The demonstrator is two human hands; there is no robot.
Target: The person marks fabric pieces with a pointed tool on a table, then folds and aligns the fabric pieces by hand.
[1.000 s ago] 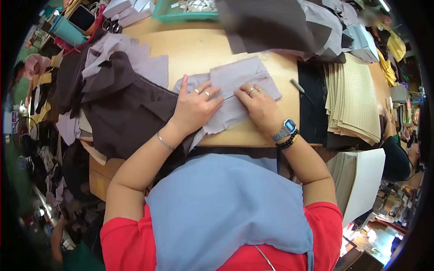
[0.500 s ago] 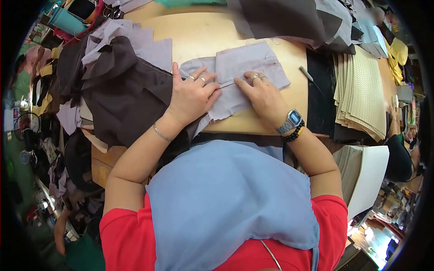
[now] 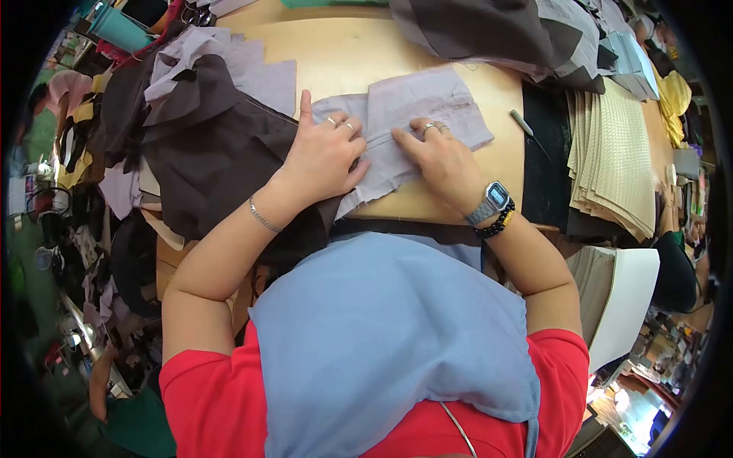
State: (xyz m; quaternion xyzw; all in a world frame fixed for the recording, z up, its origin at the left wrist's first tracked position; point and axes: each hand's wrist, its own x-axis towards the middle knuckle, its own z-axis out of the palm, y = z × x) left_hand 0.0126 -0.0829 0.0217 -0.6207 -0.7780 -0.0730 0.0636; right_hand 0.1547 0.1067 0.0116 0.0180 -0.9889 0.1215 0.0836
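Wooden table: 2 hands on grey cloth

Grey cloth lies upper center of frame. Left hand: fingers spread, resting on cloth; right hand: fingers bent, tips on cloth, can't tell if pinching. Dark cloth left of center. Thin-tipped tool right of center, partly on black strip.

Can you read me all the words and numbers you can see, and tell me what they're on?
No words, labels or signs can be read here.
Wristwatch: its display is too small and blurred to read.
Grey cloth: no writing shows.
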